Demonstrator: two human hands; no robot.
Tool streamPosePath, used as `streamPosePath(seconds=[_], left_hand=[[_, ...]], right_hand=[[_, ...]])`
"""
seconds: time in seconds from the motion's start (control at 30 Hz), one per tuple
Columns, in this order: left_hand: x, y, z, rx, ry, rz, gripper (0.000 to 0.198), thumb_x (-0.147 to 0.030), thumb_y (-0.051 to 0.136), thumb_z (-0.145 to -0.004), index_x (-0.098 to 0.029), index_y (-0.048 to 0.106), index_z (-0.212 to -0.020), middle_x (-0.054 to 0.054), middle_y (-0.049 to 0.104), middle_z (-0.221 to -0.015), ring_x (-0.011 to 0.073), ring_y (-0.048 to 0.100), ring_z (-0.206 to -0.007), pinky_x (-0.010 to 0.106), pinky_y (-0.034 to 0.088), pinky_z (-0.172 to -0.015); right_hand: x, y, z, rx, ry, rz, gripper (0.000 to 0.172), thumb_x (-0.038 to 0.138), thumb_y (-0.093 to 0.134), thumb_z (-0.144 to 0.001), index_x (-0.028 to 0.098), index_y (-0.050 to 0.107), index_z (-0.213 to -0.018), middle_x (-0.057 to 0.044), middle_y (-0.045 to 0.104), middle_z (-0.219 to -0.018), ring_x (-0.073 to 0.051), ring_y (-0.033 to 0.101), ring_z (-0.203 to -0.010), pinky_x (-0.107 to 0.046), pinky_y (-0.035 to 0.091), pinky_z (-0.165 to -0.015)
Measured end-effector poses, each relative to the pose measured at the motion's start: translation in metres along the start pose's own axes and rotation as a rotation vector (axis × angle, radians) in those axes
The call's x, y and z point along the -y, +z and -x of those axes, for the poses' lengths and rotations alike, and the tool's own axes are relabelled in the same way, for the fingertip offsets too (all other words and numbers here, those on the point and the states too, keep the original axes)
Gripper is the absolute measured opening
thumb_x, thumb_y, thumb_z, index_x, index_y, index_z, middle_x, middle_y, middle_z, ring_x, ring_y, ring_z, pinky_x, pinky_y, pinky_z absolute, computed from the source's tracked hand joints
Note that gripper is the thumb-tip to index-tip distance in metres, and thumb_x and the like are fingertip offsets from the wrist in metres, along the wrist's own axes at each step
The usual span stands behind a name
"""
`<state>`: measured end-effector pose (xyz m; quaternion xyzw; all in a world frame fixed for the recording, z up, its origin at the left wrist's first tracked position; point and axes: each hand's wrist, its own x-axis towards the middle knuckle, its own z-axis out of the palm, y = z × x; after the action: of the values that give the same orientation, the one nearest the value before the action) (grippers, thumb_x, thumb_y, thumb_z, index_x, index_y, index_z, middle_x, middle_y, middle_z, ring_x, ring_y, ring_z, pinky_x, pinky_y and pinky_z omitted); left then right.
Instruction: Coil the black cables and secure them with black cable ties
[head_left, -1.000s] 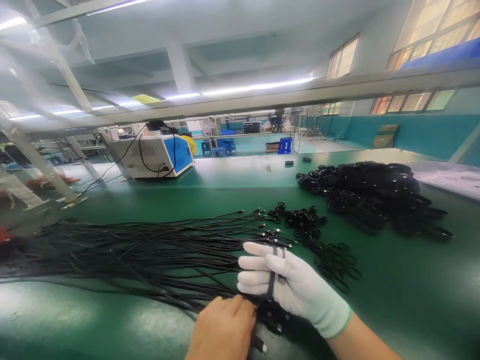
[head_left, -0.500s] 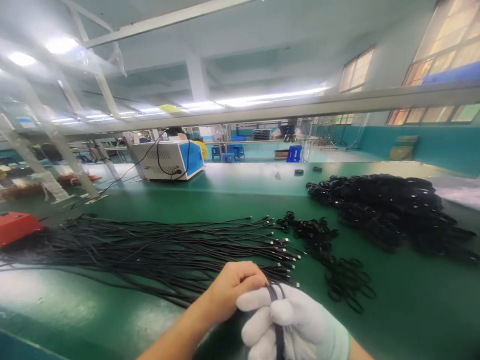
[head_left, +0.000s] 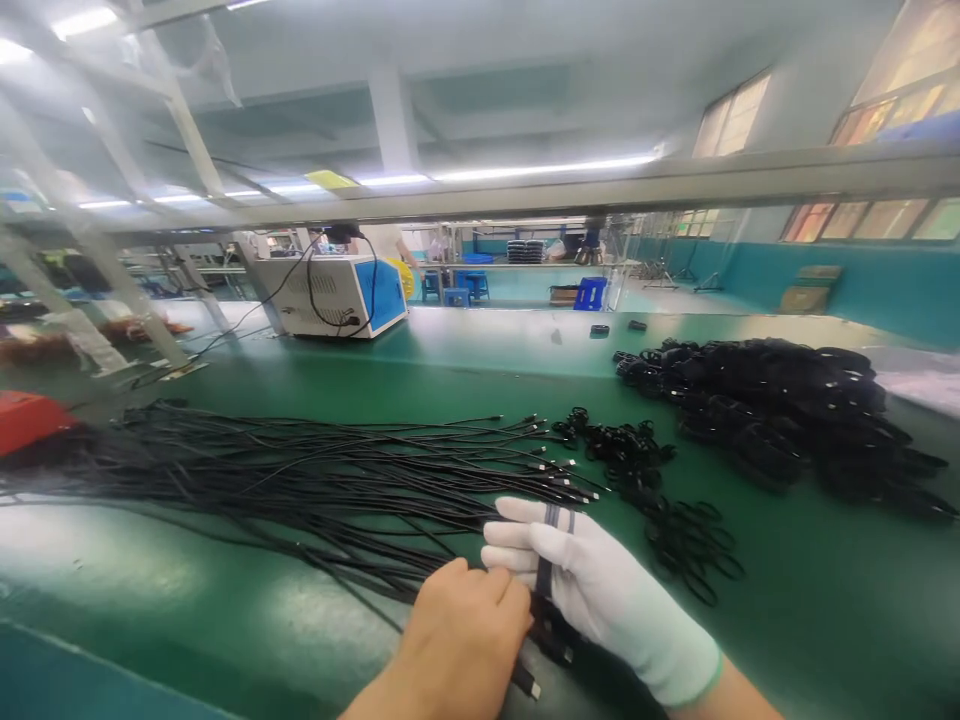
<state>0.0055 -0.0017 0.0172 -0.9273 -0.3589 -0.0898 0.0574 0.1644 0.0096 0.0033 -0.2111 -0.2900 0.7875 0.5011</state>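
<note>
Black cables (head_left: pixel 360 470) with metal plugs lie stretched across the green table (head_left: pixel 480 385). My bare left hand (head_left: pixel 469 625) is closed on black cable just below the cable ends, and a plug pokes out beneath it. Beside it, my right hand (head_left: pixel 592 590), in a white glove, wraps its fingers around a looped black cable (head_left: pixel 545 575) that crosses the palm. Part of that loop is hidden by the fingers. To the right lie thin black rings (head_left: pixel 694 550) and a small tangle of black bands (head_left: pixel 622 450).
A large pile of coiled black cables (head_left: pixel 765 400) covers the right side. A white and blue machine (head_left: pixel 337 295) stands at the back left, and a red object (head_left: pixel 30 420) at the left edge. A metal rail (head_left: pixel 480 195) spans above the table.
My left hand has moved down and nearer to me, below the right hand's fingers. My right hand has risen slightly, with its fingers straighter. A plug now shows under the left hand.
</note>
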Motion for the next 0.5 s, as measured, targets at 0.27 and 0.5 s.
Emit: streamPosePath(seconds=[0.27, 0.5], left_hand=[[0.043, -0.046, -0.010, 0.059, -0.016, 0.409, 0.005, -0.026, 0.065, -0.078, -0.022, 0.065, -0.076, -0.004, 0.063, -0.074, 0.0116, 0.055, -0.069, 0.022, 0.037, -0.063], [0.047, 0.002, -0.016, 0.066, -0.253, 1.034, 0.023, -0.025, 0.050, -0.084, -0.014, 0.069, -0.081, 0.002, 0.067, -0.076, 0.0145, 0.060, -0.072, 0.021, 0.044, -0.063]], right_hand=[[-0.021, 0.000, 0.007, 0.377, 0.374, -0.077, 0.030, 0.028, 0.067, -0.076, 0.008, 0.055, -0.095, -0.002, 0.047, -0.074, -0.011, 0.049, -0.065, -0.028, 0.037, -0.066], [-0.026, 0.008, 0.002, 0.351, 0.421, -0.321, 0.033, 0.023, 0.076, -0.064, 0.013, 0.051, -0.084, 0.006, 0.028, -0.065, -0.005, 0.031, -0.056, -0.021, 0.028, -0.058]])
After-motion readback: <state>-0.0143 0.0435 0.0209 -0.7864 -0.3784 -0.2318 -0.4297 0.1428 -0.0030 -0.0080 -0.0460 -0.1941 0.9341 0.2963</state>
